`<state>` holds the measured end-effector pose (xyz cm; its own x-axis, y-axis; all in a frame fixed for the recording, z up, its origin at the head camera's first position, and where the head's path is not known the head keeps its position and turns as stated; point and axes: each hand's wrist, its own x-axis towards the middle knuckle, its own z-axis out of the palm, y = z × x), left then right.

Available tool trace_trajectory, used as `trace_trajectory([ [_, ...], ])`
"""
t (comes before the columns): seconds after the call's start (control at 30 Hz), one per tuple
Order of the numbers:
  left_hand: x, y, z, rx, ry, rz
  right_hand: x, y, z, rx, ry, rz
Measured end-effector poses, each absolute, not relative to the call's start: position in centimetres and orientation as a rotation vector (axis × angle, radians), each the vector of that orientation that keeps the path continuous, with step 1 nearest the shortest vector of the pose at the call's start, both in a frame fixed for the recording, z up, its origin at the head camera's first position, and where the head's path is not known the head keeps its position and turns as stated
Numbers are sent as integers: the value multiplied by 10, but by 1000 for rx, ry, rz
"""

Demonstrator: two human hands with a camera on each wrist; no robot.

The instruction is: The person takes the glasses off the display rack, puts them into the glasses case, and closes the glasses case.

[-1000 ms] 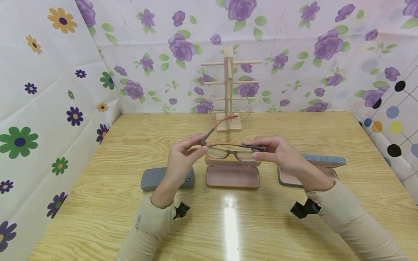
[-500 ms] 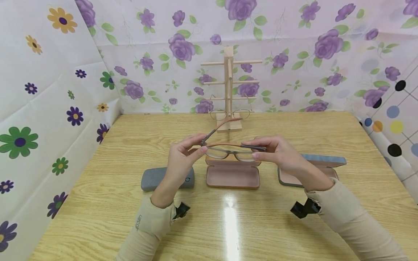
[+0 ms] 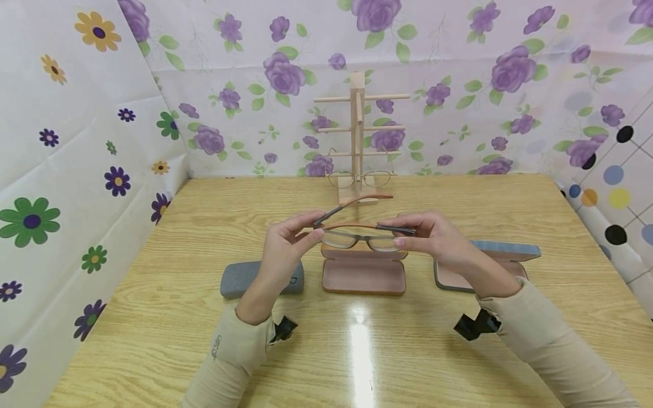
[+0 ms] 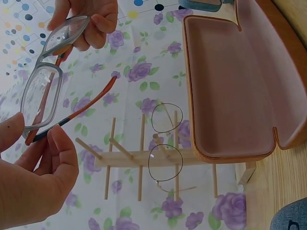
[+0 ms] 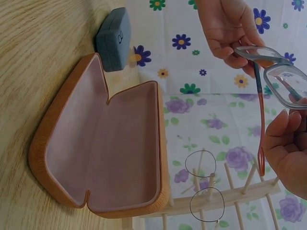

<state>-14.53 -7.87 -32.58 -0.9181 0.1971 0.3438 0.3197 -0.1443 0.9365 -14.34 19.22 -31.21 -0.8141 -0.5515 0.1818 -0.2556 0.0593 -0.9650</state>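
Both hands hold one pair of eyeglasses (image 3: 360, 239) above the open brown case. Its front is grey and its temples end in orange-red. With thumb and fingers, my left hand (image 3: 288, 241) pinches the left hinge corner; that temple (image 3: 364, 197) slants inward, partly folded. At the opposite corner, my right hand (image 3: 433, 235) grips the frame, and the other temple lies folded across behind the lenses. Directly below, the brown glasses case (image 3: 364, 277) stands open with a bare pink lining. The left wrist view shows the left thumb and fingers around the hinge.
A grey-blue case (image 3: 240, 280) lies closed at left, partly behind the left wrist. On the right, a blue case (image 3: 510, 249) stands open, partly hidden by the right arm. Behind, a wooden display stand (image 3: 357, 136) holds thin wire-rimmed glasses (image 5: 190, 207) on a low peg.
The left temple has swung inward, its tip moving right and down toward the lenses. Both hands keep their places on the frame.
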Motion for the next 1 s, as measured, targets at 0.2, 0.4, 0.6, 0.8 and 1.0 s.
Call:
trace_trajectory([
  [0.2, -145, -79, -325, -605, -1992, -2250, -144, 192, -312, -808, 2122, -1810],
  [0.4, -145, -80, -325, -606, -2015, -2243, -145, 192, -312, -819, 2146, -1790],
  [0.6, -143, -79, -325, -608, -2015, -2231, -145, 191, -312, -768, 2105, -1845],
  [0.8, -142, -79, -326, -589, -2016, -2239, -143, 191, -314, -639, 2121, -1904],
  [1.0, -141, -78, -326, -604, -2004, -2230, -141, 191, -312, -447, 2324, -1808],
])
